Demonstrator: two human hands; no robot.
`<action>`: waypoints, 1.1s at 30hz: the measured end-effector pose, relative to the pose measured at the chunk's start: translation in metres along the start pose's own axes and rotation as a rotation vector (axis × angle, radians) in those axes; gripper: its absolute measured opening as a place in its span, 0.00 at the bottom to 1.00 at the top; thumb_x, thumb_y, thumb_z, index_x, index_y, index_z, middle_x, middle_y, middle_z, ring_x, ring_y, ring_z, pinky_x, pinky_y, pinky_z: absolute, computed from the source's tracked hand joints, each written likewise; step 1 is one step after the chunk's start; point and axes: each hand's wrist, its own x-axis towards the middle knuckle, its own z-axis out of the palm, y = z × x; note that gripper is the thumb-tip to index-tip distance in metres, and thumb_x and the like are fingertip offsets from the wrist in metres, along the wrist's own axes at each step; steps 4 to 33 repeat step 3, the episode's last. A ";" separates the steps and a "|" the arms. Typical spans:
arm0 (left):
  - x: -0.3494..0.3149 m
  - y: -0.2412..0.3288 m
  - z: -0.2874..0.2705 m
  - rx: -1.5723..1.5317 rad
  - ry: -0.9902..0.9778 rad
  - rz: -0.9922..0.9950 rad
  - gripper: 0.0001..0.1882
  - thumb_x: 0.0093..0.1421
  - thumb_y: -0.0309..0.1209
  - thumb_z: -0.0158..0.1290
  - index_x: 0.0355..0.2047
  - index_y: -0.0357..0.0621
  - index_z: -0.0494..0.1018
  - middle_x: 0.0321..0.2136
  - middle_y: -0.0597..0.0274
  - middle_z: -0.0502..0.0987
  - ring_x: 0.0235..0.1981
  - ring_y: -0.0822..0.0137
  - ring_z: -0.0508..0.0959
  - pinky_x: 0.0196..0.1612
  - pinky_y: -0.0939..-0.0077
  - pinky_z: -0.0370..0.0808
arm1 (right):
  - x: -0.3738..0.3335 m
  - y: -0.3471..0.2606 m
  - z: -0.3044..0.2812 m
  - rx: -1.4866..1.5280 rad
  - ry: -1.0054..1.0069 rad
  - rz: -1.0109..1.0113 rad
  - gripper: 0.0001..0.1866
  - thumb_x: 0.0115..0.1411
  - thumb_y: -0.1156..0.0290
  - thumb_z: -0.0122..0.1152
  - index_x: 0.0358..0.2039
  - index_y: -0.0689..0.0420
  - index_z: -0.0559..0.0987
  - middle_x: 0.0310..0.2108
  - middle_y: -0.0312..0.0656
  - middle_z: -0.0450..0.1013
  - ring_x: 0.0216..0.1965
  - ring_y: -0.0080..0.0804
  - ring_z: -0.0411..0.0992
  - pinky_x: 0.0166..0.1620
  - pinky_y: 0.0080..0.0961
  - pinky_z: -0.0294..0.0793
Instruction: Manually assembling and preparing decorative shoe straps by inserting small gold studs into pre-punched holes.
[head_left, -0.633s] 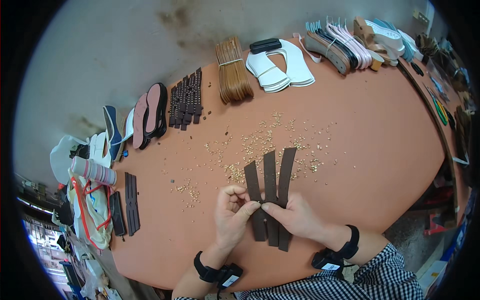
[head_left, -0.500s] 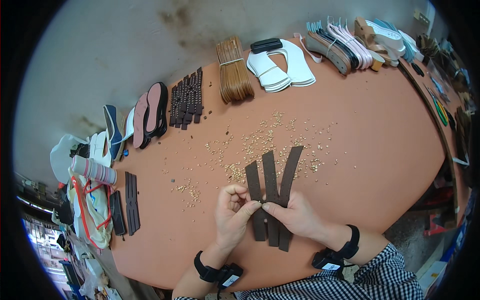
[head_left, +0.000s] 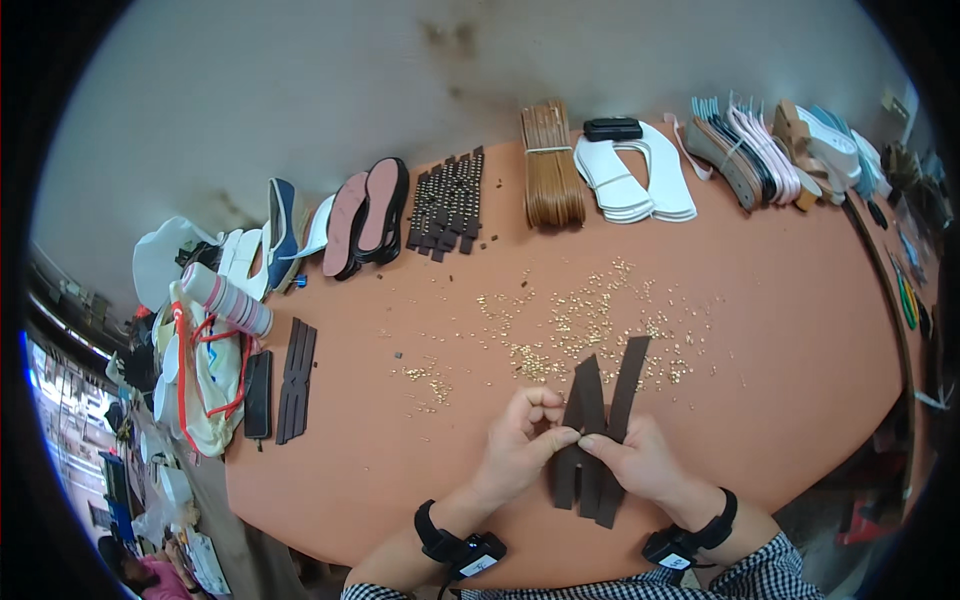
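Both my hands hold a dark brown slotted strap piece (head_left: pixel 592 400), its long bands fanned out above and below my grip. My left hand (head_left: pixel 530 440) pinches its middle between thumb and fingers from the left. From the right, my right hand (head_left: pixel 637 455) grips the same piece, its thumb tip meeting the left thumb at the centre. Fingers behind the piece are partly hidden. Just beyond it, many small gold studs (head_left: pixel 580 325) lie scattered over the brown table (head_left: pixel 780 350).
Studded dark straps (head_left: pixel 447 200), pink-topped soles (head_left: pixel 377 220), a bundle of brown strips (head_left: pixel 553 185) and white cut-outs (head_left: pixel 670 185) line the back. At left are more slotted straps (head_left: pixel 296 380), a black case (head_left: pixel 258 395) and a striped cup (head_left: pixel 228 300). Another person (head_left: pixel 160 575) shows at lower left.
The view has shifted, so the table's things appear farther right and mostly lower. The piece's left bands have come together and overlap, while the right band stands apart.
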 end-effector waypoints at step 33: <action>-0.003 -0.006 -0.005 0.126 -0.017 0.043 0.20 0.58 0.19 0.57 0.47 0.45 0.62 0.39 0.65 0.70 0.39 0.76 0.72 0.45 0.80 0.72 | -0.001 0.001 -0.002 -0.028 -0.038 -0.122 0.13 0.63 0.75 0.55 0.47 0.62 0.77 0.41 0.38 0.77 0.43 0.21 0.73 0.47 0.21 0.72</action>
